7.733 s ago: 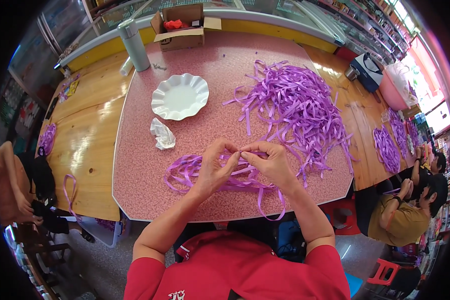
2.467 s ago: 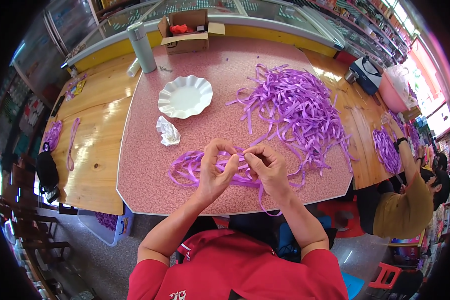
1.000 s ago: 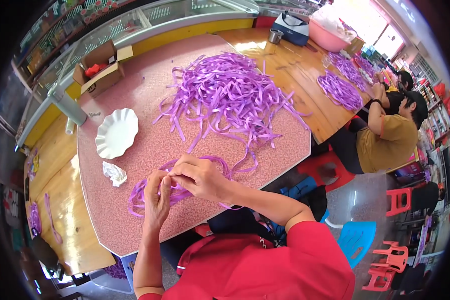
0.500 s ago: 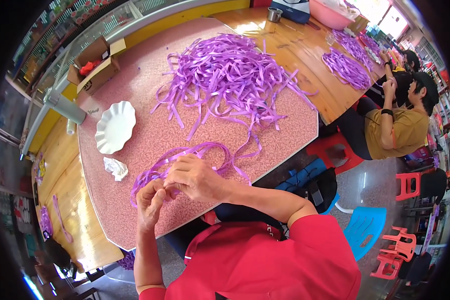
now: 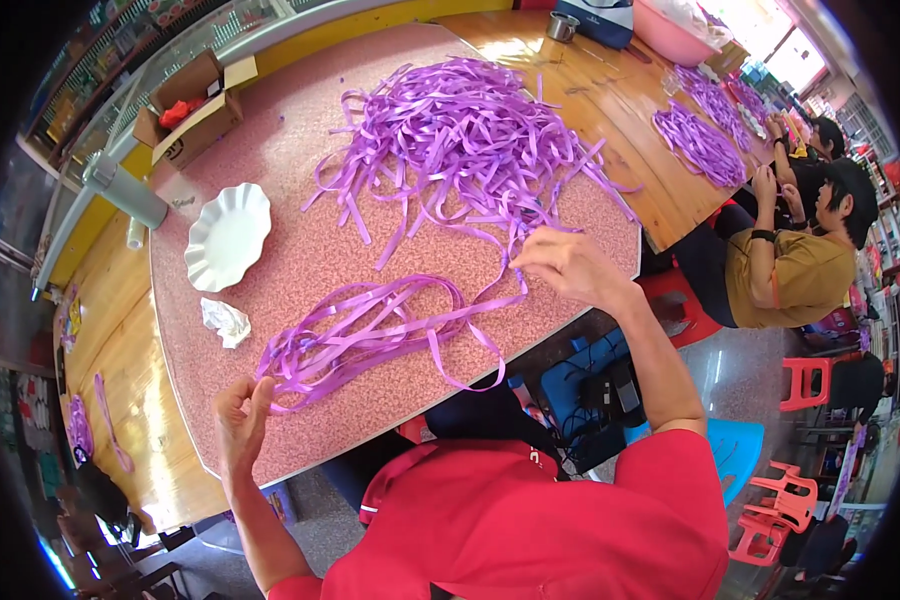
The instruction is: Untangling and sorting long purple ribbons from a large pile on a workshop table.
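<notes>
My right hand (image 5: 575, 270) is stretched over the table's right side, its fingertips pinched on a purple ribbon (image 5: 522, 282) at the lower edge of a big tangled pile of purple ribbons (image 5: 460, 140). That ribbon runs down to a long looped bundle of purple ribbon (image 5: 370, 325) lying flat in front of me. Beside the bundle's left end is my left hand (image 5: 242, 425), thumb raised and fingers curled in. Whatever the left fingers hold, if anything, is hidden. Small knots show along the bundle near its left end.
A white scalloped dish (image 5: 228, 238), a crumpled tissue (image 5: 226, 322), a grey-green bottle (image 5: 125, 190) and an open cardboard box (image 5: 198, 110) stand along the left. More purple ribbon (image 5: 698, 145) lies far right, where other people sit. A metal cup (image 5: 562, 26) stands at the back.
My hands, together over the bundle's left end before, have parted. The right went far right to the ribbon by the pile; the left drew back leftward and down. The looped bundle now lies uncovered.
</notes>
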`<state>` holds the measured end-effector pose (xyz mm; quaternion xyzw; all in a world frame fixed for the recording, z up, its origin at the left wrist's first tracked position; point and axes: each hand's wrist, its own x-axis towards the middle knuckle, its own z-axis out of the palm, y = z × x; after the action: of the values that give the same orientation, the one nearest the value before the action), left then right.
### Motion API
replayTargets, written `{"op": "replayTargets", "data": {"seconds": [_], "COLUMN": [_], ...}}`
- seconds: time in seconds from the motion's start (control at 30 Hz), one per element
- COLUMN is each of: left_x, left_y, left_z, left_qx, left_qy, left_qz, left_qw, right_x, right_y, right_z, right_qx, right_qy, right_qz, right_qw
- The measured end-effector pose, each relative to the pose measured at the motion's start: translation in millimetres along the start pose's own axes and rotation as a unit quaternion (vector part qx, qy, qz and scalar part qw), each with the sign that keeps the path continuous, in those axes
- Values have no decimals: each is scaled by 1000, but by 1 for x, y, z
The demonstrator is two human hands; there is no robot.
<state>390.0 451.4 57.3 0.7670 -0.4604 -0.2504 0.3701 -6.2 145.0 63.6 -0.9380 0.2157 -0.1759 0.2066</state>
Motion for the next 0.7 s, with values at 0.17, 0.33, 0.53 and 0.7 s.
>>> {"op": "replayTargets", "data": {"seconds": [0.17, 0.33, 0.53, 0.7], "left_x": [7, 19, 49, 88], "left_y": [13, 63, 155, 195], "left_z": [16, 49, 85, 83], "left_qx": [-50, -24, -17, -85], "left_qy": [16, 20, -7, 7], "left_qz": [35, 166, 374, 414], "left_qw": [998, 986, 927, 906], "right_x": [-6, 4, 40, 96], "right_y": [1, -16, -90, -139], "right_z": [8, 1, -39, -81], "right_qx": [-80, -99, 160, 307], "right_qy": [-27, 73, -27, -80], "right_qz": [0, -86, 25, 99], "right_qw": [996, 989, 986, 943]}}
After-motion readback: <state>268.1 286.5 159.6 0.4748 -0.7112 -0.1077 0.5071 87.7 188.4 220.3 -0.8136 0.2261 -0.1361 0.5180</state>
